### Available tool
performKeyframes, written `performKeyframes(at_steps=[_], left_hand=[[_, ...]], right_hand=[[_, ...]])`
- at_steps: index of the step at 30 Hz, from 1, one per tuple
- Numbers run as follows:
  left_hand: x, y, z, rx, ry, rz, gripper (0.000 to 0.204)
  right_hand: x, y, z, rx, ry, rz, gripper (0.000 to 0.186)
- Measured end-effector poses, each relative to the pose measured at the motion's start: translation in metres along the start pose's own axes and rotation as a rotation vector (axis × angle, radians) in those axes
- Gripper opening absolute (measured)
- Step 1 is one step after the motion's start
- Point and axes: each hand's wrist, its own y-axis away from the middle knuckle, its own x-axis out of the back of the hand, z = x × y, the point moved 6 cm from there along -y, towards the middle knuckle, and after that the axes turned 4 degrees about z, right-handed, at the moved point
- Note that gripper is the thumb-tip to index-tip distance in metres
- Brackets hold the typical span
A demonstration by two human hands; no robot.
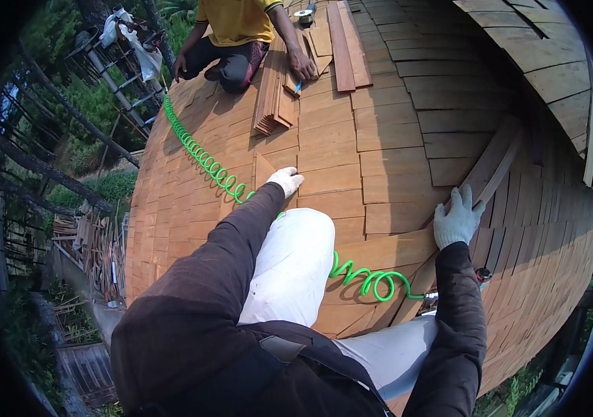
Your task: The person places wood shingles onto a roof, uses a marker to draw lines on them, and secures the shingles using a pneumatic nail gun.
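Observation:
My gloved left hand (284, 182) rests on the wooden shingles (326, 163) beside my white-clad knee (289, 257), fingers slightly bent, at a loose triangular piece (264, 167). My gloved right hand (458, 215) lies with spread fingers on a long narrow board (494, 161) along the seam between roof slopes. A green coiled air hose (206, 156) passes under me and reappears by my right leg (387, 354), where it joins a tool (483, 276) mostly hidden by my right arm.
Across the roof another person (237, 31) crouches, one hand (303, 66) by stacked shingles (269, 101) and a small blue item (298, 87). Loose planks (345, 48) and a tape roll (305, 14) lie there. An overhang (547, 76) rises right; a ladder (119, 87) stands left beyond the roof edge.

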Motion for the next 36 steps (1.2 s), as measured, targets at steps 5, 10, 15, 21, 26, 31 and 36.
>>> performKeyframes(at_steps=[5,10,15,21,26,31,36], left_hand=[[0.0,0.007,0.09,-0.04,-0.318,-0.315,0.074],[0.032,0.019,0.222,-0.39,-0.161,-0.038,0.084],[-0.078,0.152,0.357,-0.669,0.05,-0.329,0.092],[-0.129,0.196,0.376,-0.734,0.287,-0.017,0.07],[-0.149,0.174,0.345,-0.724,0.173,0.004,0.061],[-0.16,0.164,0.34,-0.622,0.139,0.026,0.058],[-0.169,0.18,0.347,-0.518,0.071,0.053,0.057]], right_hand=[[-0.002,0.001,0.025,-0.034,0.005,0.022,0.051],[-0.003,-0.01,0.013,-0.051,-0.187,0.046,0.051],[-0.02,0.001,0.047,-0.133,-0.314,-0.036,0.055],[-0.014,-0.001,0.039,-0.104,-0.426,-0.097,0.055],[-0.016,0.008,0.04,-0.122,-0.408,0.031,0.049],[-0.013,0.005,0.043,-0.13,-0.47,0.107,0.043],[-0.009,0.005,0.059,-0.154,-0.576,-0.044,0.052]])
